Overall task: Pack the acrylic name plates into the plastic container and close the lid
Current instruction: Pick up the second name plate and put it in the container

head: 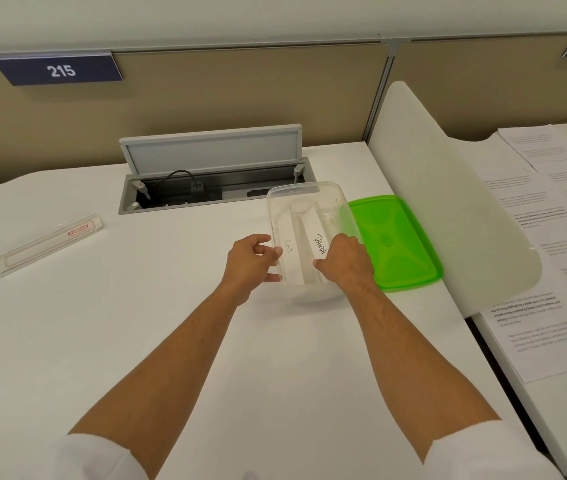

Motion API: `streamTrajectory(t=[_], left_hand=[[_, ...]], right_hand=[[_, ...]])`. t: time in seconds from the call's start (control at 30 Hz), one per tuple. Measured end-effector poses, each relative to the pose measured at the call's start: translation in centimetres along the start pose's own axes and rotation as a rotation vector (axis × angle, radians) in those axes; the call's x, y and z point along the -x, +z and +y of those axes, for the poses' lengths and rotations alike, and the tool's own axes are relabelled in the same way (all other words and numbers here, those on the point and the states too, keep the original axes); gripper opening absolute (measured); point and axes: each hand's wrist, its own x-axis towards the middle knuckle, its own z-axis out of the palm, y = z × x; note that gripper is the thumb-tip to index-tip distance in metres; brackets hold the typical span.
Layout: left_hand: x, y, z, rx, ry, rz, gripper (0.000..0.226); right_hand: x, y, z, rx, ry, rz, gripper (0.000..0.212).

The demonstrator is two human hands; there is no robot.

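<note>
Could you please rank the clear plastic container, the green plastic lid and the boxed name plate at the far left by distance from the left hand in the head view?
1. Clear plastic container, touching its fingers.
2. Green plastic lid, right, beyond the container.
3. Boxed name plate, far left.

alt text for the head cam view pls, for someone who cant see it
A person's left hand and right hand hold the near sides of a clear plastic container on a white desk; inside lie name plates reading CAT and PANDA. Its green lid lies off to the right, and another name plate lies far left.
</note>
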Motion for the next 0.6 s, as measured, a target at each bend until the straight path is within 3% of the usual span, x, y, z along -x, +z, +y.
streamTrajectory(t=[0.33, 0.6], left_hand=[[0.4, 0.0, -0.3, -0.03, 0.018, 0.045, 0.042], [2.7, -2.8, -1.4, -0.156, 0.119, 0.16, 0.029]], right_hand=[[0.5, -0.1, -0.1, 0.0, -0.031, 0.08, 0.036], [1.9, -0.5, -0.7, -0.167, -0.105, 0.248, 0.034]])
